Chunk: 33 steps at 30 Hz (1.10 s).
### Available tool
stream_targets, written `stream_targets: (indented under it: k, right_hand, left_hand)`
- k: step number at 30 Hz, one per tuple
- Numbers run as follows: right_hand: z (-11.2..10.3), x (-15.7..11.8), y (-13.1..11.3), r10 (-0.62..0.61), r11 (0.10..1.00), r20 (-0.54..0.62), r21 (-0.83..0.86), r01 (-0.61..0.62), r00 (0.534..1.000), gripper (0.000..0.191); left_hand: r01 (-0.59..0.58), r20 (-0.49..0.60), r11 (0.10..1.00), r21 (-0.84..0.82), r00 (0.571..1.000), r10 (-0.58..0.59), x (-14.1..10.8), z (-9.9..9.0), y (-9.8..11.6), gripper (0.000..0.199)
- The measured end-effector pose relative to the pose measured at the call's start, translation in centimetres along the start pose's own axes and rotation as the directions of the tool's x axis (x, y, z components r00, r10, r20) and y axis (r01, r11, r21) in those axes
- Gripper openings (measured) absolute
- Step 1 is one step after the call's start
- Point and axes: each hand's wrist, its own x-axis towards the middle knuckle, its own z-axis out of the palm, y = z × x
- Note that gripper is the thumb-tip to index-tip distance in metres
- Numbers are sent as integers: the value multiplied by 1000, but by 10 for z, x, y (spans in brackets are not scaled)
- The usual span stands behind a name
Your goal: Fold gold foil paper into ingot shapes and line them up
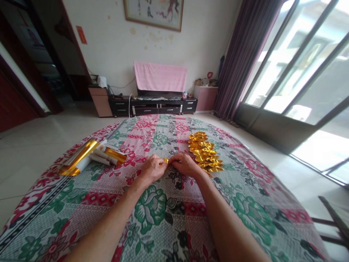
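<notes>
My left hand [155, 168] and right hand [185, 164] pinch opposite ends of a small, shiny gold foil-paper piece [165, 160] (mostly hidden by my fingers) at the middle of the flower-patterned cloth [149, 213]. It should be feather-light, slick-faced, creasing readily and crushing easily, so the edges suit a soft fingertip hold. Beside my right hand lie overlapping, pointed gold foil pieces [202, 147].
</notes>
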Motion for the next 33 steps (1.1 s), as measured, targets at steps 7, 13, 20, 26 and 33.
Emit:
stream_targets:
  k: [7, 13, 20, 26, 33]
  right_hand:
    - [1, 1, -2, -7, 1000, -14, -30, 7, 1000, 24]
    - [2, 2, -2, -12, 999, -13, -32, 12, 1000, 23]
    - [3, 2, -1, 8, 997, 0, -82, -8, 1000, 29]
    - [3, 2, -1, 21, 997, 5, -74, -20, 1000, 27]
    - [3, 3, -2, 38, 996, 18, -86, -36, 999, 27]
  left_hand:
    - [5, 43, 999, 33, 999, -7, 0, -4, 3, 29]
    - [16, 26, 999, 51, 1000, -17, -2, -5, 7, 26]
    - [44, 29, 997, 66, 999, -46, -2, -4, 5, 23]
    - [59, 45, 994, 94, 997, -63, -2, -4, 6, 23]
    - [75, 27, 989, 130, 997, -79, -4, -3, 9, 23]
